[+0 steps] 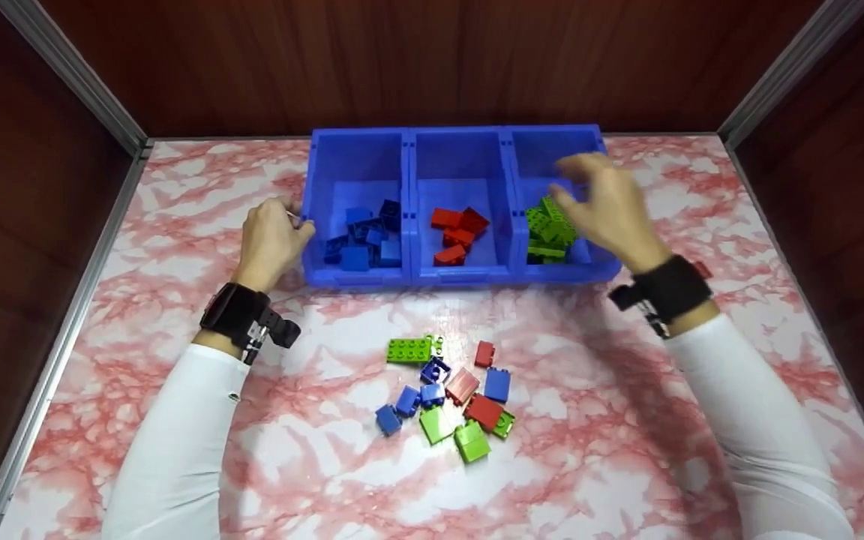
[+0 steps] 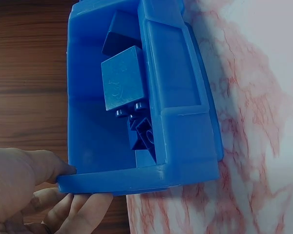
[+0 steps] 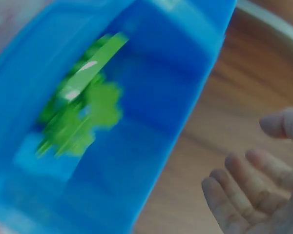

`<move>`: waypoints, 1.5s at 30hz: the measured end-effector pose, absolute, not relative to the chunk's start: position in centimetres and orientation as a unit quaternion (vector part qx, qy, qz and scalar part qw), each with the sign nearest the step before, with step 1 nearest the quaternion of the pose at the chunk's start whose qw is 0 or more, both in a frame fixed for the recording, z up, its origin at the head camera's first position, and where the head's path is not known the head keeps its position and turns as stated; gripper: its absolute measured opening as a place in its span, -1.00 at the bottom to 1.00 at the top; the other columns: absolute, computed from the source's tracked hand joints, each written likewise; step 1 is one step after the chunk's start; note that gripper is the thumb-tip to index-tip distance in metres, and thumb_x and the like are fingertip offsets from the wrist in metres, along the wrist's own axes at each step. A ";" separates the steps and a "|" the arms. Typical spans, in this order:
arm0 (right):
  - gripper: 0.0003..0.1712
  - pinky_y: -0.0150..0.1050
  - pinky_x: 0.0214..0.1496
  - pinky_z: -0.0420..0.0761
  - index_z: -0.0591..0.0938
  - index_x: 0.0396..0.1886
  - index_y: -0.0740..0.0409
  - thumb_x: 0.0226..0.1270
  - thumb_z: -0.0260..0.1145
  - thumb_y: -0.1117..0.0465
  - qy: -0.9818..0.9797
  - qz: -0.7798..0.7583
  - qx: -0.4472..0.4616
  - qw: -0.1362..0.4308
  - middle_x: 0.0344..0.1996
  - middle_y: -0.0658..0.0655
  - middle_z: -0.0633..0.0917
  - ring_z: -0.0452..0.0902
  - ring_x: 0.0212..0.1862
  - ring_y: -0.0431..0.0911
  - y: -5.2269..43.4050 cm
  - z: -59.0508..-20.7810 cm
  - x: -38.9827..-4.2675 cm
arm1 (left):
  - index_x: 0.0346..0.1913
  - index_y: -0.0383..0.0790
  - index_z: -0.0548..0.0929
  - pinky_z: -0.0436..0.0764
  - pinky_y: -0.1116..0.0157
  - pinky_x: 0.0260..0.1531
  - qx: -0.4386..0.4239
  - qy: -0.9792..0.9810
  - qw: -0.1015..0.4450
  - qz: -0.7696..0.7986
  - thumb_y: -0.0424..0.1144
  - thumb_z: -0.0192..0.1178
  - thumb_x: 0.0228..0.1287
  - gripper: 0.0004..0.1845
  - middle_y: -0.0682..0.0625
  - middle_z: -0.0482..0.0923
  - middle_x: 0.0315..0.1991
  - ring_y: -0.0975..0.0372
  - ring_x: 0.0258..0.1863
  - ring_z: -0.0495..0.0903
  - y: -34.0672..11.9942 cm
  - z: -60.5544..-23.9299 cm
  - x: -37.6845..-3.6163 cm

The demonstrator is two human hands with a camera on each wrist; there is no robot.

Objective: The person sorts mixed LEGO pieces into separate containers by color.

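Note:
A blue three-compartment bin [image 1: 462, 277] stands at the back of the table. Its left compartment holds blue bricks [image 1: 355, 259], the middle one red bricks [image 1: 459, 238], the right one green bricks [image 1: 550, 229]. My left hand [image 1: 271, 236] grips the bin's left side wall; the left wrist view shows the thumb on one side of the rim and fingers on the other. Above the right compartment hovers my right hand [image 1: 608, 206], blurred, with fingers apart and nothing between them. In the right wrist view its fingers [image 3: 244, 190] are loosely spread beside the bin.
On the marbled table in front of the bin lies a loose group of bricks: a large green brick [image 1: 408, 350], several blue ones such as a blue brick [image 1: 498, 384], a red brick [image 1: 484, 412] and a light green brick [image 1: 472, 441]. Dark wooden panels [image 1: 462, 60] enclose the table.

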State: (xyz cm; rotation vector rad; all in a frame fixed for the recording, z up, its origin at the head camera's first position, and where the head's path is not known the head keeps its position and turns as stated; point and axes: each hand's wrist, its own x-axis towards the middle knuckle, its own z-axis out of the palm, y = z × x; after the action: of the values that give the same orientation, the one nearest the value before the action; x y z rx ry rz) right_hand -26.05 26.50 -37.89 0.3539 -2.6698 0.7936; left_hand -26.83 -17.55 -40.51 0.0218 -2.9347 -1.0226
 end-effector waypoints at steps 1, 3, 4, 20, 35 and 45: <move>-0.54 0.20 0.24 0.65 0.68 0.17 0.36 0.35 0.44 0.22 -0.939 0.277 0.106 0.171 0.05 0.41 0.77 0.69 0.10 0.29 27.4 -38.1 -26.0 | 0.03 -0.46 0.68 0.69 -0.05 0.14 0.006 -0.944 0.018 -0.328 -0.32 0.25 0.39 -0.72 -0.37 0.76 0.00 -0.15 0.00 0.75 -17.5 -40.5 -26.8; -0.48 0.24 0.27 0.60 0.65 0.23 0.38 0.34 0.44 0.23 -0.946 0.273 0.064 0.166 0.10 0.45 0.74 0.66 0.15 0.34 29.1 -38.4 -25.9 | 0.03 -0.46 0.68 0.69 -0.05 0.12 0.006 -0.945 0.020 -0.327 -0.33 0.24 0.38 -0.72 -0.37 0.76 -0.01 -0.16 -0.01 0.75 -17.6 -40.6 -26.7; -0.46 0.26 0.27 0.60 0.63 0.26 0.37 0.34 0.43 0.22 -0.948 0.271 0.043 0.158 0.12 0.47 0.73 0.66 0.17 0.36 29.9 -38.6 -25.9 | 0.03 -0.47 0.69 0.69 -0.05 0.12 0.006 -0.945 0.022 -0.327 -0.33 0.24 0.38 -0.72 -0.37 0.76 -0.01 -0.16 -0.01 0.75 -17.6 -40.6 -26.7; -0.41 -0.40 -0.23 0.80 0.52 0.37 0.31 0.53 0.34 0.05 -0.823 0.548 -0.134 -0.071 -0.31 -0.26 0.72 0.72 -0.31 -0.34 35.7 -40.5 -25.9 | 0.06 -0.48 0.68 0.69 -0.05 0.09 0.003 -0.945 0.024 -0.326 -0.33 0.24 0.41 -0.71 -0.37 0.76 -0.03 -0.15 -0.05 0.74 -17.6 -40.7 -26.7; -0.49 -0.41 -0.23 0.78 0.53 0.32 0.24 0.55 0.31 0.06 -0.829 0.536 -0.141 -0.072 -0.30 -0.24 0.68 0.67 -0.32 -0.35 35.7 -40.4 -26.1 | 0.29 -0.51 0.49 0.71 -0.13 -0.06 -0.085 -0.959 0.109 -0.249 0.05 0.35 0.43 -0.31 -0.40 0.62 0.06 -0.20 -0.06 0.65 -15.7 -38.2 -23.1; -0.57 -0.42 -0.27 0.76 0.57 0.23 0.21 0.56 0.30 0.04 -0.840 0.522 -0.137 -0.055 -0.27 -0.20 0.68 0.66 -0.31 -0.37 35.5 -40.8 -25.9 | 0.28 -0.20 0.61 0.70 0.06 0.23 -0.268 -0.930 -0.133 -0.214 -0.06 0.29 0.46 -0.55 -0.11 0.68 0.18 0.02 0.16 0.68 -10.9 -38.6 -17.5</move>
State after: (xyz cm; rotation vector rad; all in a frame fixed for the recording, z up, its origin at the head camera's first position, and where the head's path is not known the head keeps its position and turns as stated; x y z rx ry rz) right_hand -25.92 35.48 -40.82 -0.4468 -2.7364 1.6982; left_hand -17.51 -10.92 -38.59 -0.9208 -3.1969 -0.7366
